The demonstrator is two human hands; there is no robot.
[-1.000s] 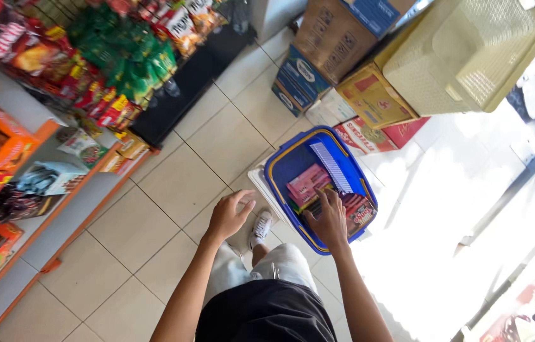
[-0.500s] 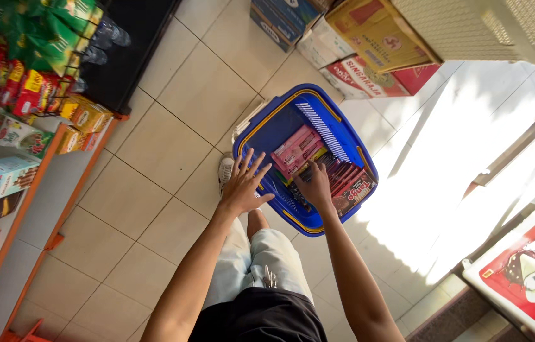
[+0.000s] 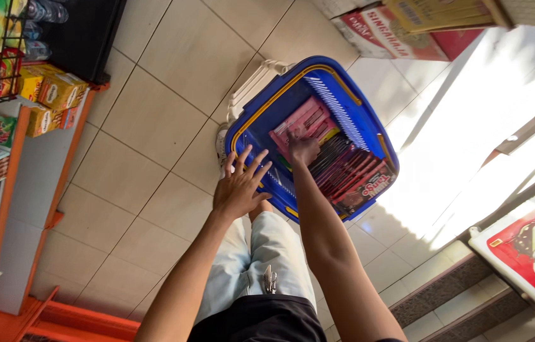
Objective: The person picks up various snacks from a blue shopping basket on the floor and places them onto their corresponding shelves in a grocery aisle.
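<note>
A blue shopping basket [image 3: 369,120] with yellow handles sits on the tiled floor in front of me. Inside it lie pink flat packets [image 3: 302,123] and a row of dark red packets [image 3: 353,174]. My right hand [image 3: 303,149] reaches down into the basket and rests against the pink packets; whether its fingers grip one is hidden. My left hand [image 3: 239,187] hovers with fingers spread just above the basket's near rim, holding nothing. My legs in pale trousers [image 3: 261,253] show below.
Orange-edged shelves [image 3: 24,190] with boxed goods run along the left. A black stand [image 3: 87,38] is at top left. Cardboard boxes [image 3: 400,28] stand beyond the basket. A red poster [image 3: 533,253] and a dark step [image 3: 445,291] lie at lower right.
The view has moved closer to the basket. My right hand has gone deeper in, onto the pink packets. My left hand stays spread near the rim.
</note>
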